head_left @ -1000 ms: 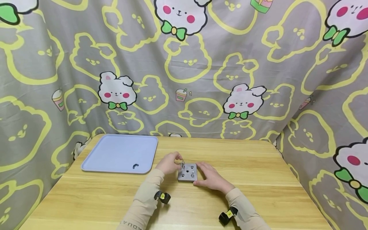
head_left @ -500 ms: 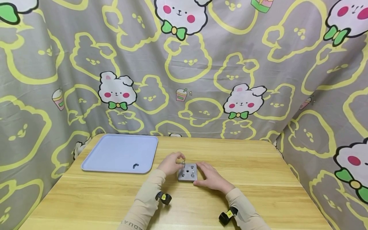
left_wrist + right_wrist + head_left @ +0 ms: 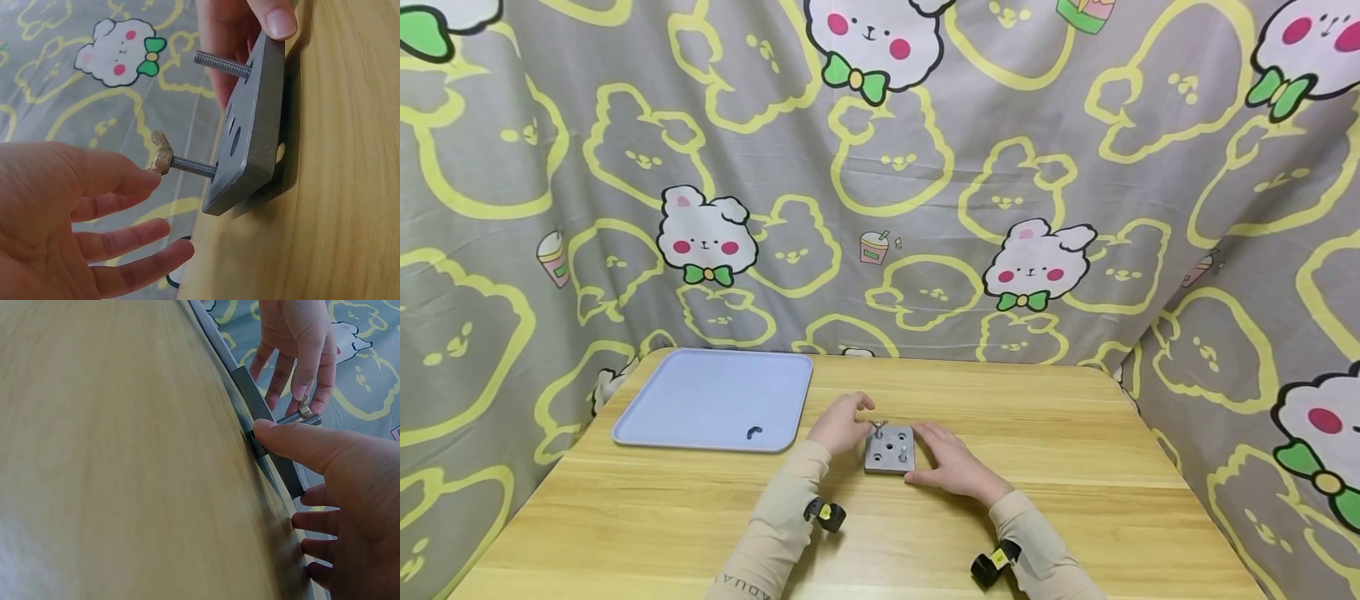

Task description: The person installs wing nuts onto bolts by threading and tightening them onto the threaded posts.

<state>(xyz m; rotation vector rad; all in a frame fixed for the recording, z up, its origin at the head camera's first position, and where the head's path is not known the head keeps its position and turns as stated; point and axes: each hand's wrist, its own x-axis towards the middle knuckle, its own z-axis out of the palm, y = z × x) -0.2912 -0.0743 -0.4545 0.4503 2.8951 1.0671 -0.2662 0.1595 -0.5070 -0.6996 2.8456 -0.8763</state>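
Observation:
A square grey metal plate (image 3: 890, 461) with several holes lies on the wooden table. Two threaded studs stand up from it; the bare one (image 3: 222, 64) is at its front right. On the tip of the back-left stud (image 3: 194, 167) sits a brass-coloured wing nut (image 3: 160, 154). My left hand (image 3: 841, 425) is beside this wing nut, thumb tip at its wing and the other fingers loosely spread; contact is hard to tell. My right hand (image 3: 953, 463) holds the plate's right side, thumb at the front corner and fingers toward the back corner.
A pale blue tray (image 3: 715, 392) stands at the table's back left. In its front right part lies a small dark curved piece (image 3: 754, 433). A patterned curtain (image 3: 917, 183) hangs behind the wooden table (image 3: 1045, 417) and at both sides.
My left fingers were around the wing nut half a second ago and have since spread away, leaving it in sight on the stud. The right hand and plate have stayed put.

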